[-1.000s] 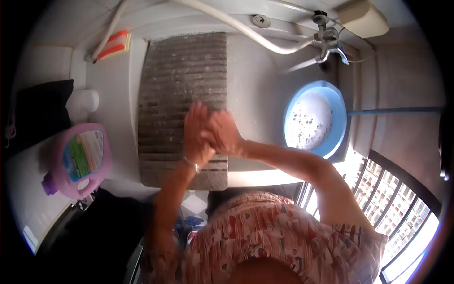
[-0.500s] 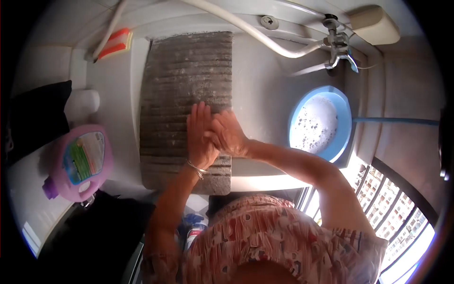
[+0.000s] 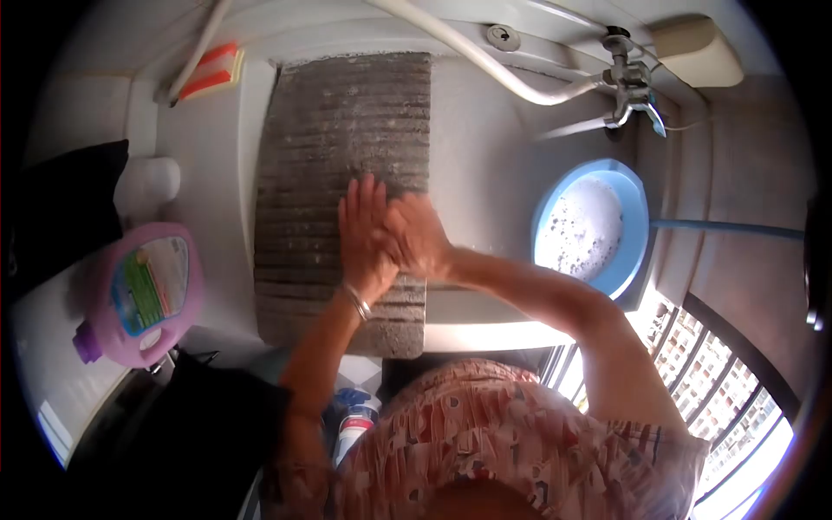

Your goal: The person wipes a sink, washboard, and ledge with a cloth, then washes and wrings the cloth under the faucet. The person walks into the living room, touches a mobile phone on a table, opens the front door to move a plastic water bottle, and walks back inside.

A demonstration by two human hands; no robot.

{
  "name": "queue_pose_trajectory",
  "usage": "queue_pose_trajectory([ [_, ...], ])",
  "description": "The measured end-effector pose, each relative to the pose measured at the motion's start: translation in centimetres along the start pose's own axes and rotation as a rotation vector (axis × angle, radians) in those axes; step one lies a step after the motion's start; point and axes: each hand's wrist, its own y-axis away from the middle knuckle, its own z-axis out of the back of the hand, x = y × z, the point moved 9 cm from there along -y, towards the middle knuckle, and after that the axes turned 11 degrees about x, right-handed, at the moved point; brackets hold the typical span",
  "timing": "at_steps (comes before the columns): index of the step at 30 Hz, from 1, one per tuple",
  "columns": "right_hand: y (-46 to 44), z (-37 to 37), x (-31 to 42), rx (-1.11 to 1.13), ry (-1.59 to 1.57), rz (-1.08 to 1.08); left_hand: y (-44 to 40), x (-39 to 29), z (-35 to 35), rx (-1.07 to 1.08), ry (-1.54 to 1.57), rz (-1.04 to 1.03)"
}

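A grey ribbed washboard slab (image 3: 347, 113) lies in the white sink. Over its lower half is my left hand (image 3: 367, 234), palm down with fingers stretched forward and a bangle on the wrist. My right hand (image 3: 418, 234) rests against the left one near the slab's right edge, its fingers bent over the back or thumb side of the left. Nothing shows in my left hand. Whether the right fingers hold anything besides the left hand is hidden. A blue basin (image 3: 634, 227) with foamy water stands to the right.
A metal tap (image 3: 631, 87) with a pale hose (image 3: 468, 52) is at the upper right. On the left are a pink detergent bottle (image 3: 186, 299), a black cloth (image 3: 74, 204) and a red-and-white packet (image 3: 211, 71). A barred window (image 3: 719, 381) is at the lower right.
The view has shifted, so the basin and tap appear farther right. Both hands stay together over the slab, with only slight movement.
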Motion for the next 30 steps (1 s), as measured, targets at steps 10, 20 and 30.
queue_pose_trajectory([
  [10,-1.8,3.3,-1.3,-0.403,-0.013,0.022,-4.5,4.2,2.6,-0.353,0.147,0.078],
  [20,5.2,1.5,-1.4,-0.496,-0.766,-0.226,2.0,2.2,-2.6,-0.451,1.063,0.448],
  [30,2.1,2.6,-1.4,-0.490,-0.183,-0.185,-4.1,2.2,-0.3,-0.339,0.750,0.018],
])
